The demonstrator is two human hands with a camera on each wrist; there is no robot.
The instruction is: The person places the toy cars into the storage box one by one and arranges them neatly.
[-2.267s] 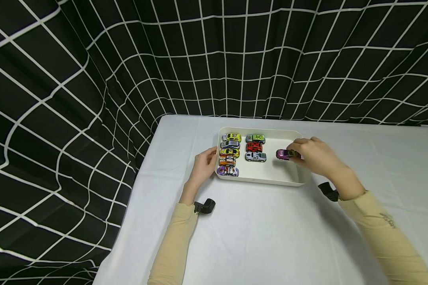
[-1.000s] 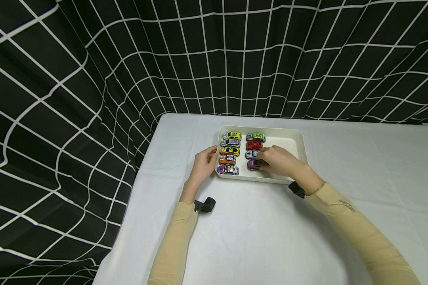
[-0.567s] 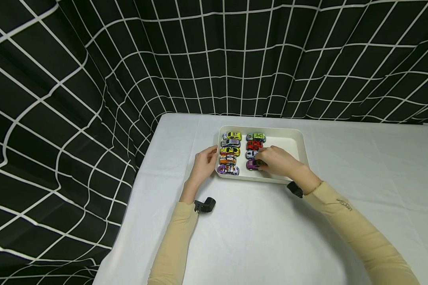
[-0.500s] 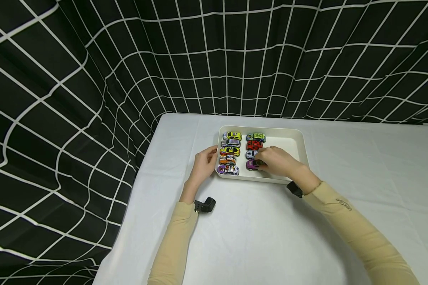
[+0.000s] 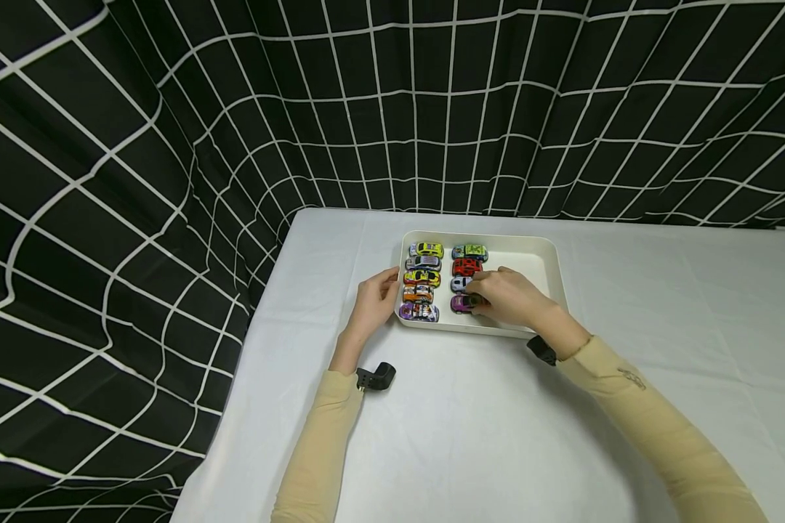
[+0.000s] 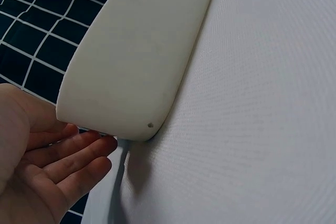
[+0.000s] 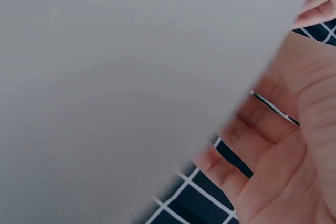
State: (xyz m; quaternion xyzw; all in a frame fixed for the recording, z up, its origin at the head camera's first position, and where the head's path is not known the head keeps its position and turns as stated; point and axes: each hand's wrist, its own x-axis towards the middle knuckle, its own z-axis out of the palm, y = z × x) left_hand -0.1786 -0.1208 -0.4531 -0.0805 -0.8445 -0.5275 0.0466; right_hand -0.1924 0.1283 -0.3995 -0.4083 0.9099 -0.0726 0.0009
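Note:
My right hand (image 5: pixel 512 296) pinches a purple toy car (image 5: pixel 461 303) inside the white tray (image 5: pixel 522 265); its fingers cover the car's right end. Directly behind that car is a silver-white toy car (image 5: pixel 459 284), partly hidden by the same fingers. A red toy car (image 5: pixel 467 266) and a green one (image 5: pixel 469 252) continue this second column. At the tray's left end, my left hand (image 5: pixel 374 301) touches the outer wall. The left wrist view shows its fingers (image 6: pixel 79 156) loosely extended by the tray's corner. In the right wrist view the tray wall hides the car and the fingertips.
Along the tray's left side runs a column of several toy cars, among them a yellow one (image 5: pixel 427 250), an orange-white one (image 5: pixel 418 293) and a purple-white one (image 5: pixel 419 312). A white cloth (image 5: pixel 471 428) covers the table. Black gridded curtains (image 5: pixel 471 109) hang behind and to the left.
My right hand has carried the purple toy car leftward and nearer me, to the front of the second column. Over the last half second it has barely moved. The left hand stays put.

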